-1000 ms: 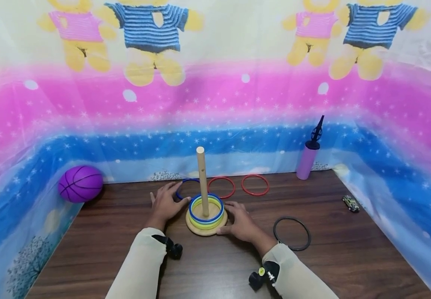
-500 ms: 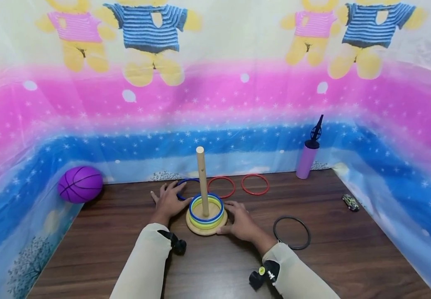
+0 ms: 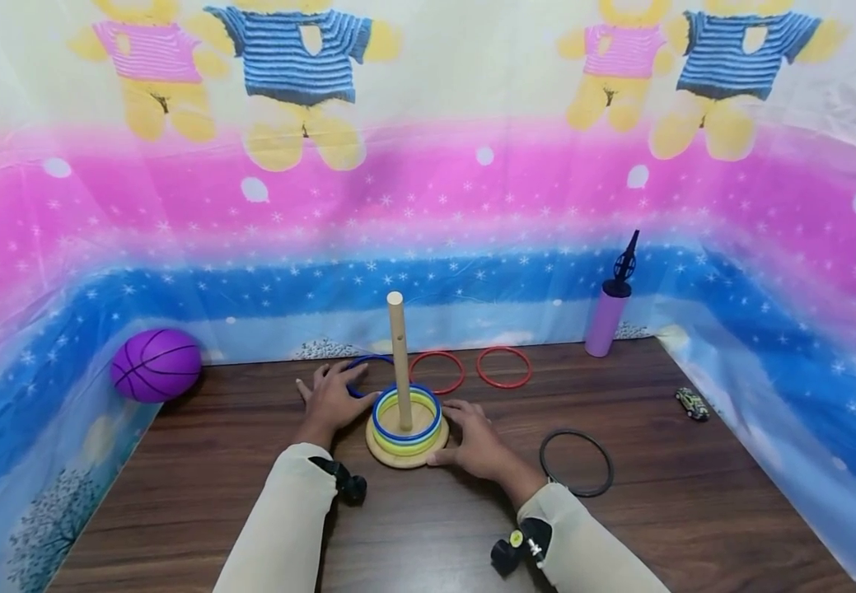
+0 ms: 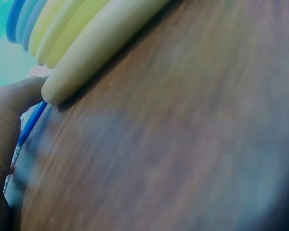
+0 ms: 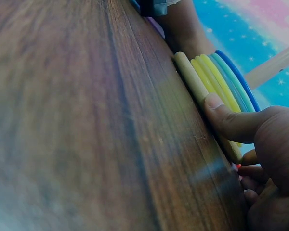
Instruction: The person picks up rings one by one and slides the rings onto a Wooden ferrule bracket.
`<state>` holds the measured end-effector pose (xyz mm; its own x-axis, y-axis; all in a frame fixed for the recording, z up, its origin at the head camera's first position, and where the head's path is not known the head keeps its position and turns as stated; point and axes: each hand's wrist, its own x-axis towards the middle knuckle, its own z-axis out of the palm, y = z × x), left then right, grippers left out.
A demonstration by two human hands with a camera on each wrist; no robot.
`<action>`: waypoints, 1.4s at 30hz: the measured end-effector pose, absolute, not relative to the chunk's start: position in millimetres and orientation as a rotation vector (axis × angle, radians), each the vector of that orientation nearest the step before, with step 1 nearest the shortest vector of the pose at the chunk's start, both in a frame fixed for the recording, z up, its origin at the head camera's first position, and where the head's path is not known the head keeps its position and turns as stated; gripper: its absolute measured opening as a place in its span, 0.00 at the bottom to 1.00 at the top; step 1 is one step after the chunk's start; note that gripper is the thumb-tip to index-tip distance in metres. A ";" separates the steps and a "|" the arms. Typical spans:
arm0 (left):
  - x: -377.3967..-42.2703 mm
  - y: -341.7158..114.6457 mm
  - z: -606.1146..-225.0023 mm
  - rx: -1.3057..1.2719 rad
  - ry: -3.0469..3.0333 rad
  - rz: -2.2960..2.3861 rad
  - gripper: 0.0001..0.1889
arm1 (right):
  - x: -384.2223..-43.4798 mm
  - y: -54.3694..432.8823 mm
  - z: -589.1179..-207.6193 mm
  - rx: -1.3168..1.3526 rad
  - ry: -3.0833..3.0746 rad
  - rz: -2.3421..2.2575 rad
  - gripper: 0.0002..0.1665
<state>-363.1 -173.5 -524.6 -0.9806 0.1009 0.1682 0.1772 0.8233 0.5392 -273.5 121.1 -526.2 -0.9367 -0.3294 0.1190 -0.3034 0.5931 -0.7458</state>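
A round wooden base [image 3: 398, 461] with an upright peg [image 3: 398, 350] stands mid-table. Several rings are stacked round the peg, yellow below and a blue ring [image 3: 439, 409] on top. My left hand [image 3: 329, 403] lies left of the base, fingers spread. Its thumb [image 4: 24, 94] meets the base's edge in the left wrist view, and its fingertips overlap a loose blue ring [image 3: 371, 358] behind. On the right side, my right hand [image 3: 476, 442] holds the base's rim; the right wrist view shows its thumb [image 5: 226, 118] on the edge and curled fingers farther along it.
Two red rings, a nearer red ring [image 3: 437, 352] and another red ring [image 3: 529, 369], lie at the back. A black ring [image 3: 610, 471] lies by the right forearm. A purple ball [image 3: 156, 366], a purple hand pump [image 3: 605, 327] and a toy car [image 3: 692, 404] sit near the edges.
My left hand and forearm have shifted slightly right, bringing the thumb up to the base. The right hand, the base and the stacked rings stay where they were.
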 end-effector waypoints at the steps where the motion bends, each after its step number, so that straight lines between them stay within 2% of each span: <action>1: -363.8 -175.3 -525.3 -0.220 -2.866 -0.871 0.37 | -273.8 121.0 -526.5 -0.552 2.775 -1.285 0.54; 8: -363.6 -183.2 -522.1 -0.210 -2.817 -0.904 0.41 | -273.3 120.6 -525.8 -0.540 2.749 -1.301 0.54; 13: -359.1 -183.9 -508.6 -0.240 -2.729 -0.947 0.40 | -274.2 120.3 -525.6 -0.541 2.740 -1.320 0.54; 42: -329.8 -181.9 -397.0 -0.436 -2.127 -1.363 0.31 | -273.0 119.5 -524.0 -0.560 2.762 -1.286 0.52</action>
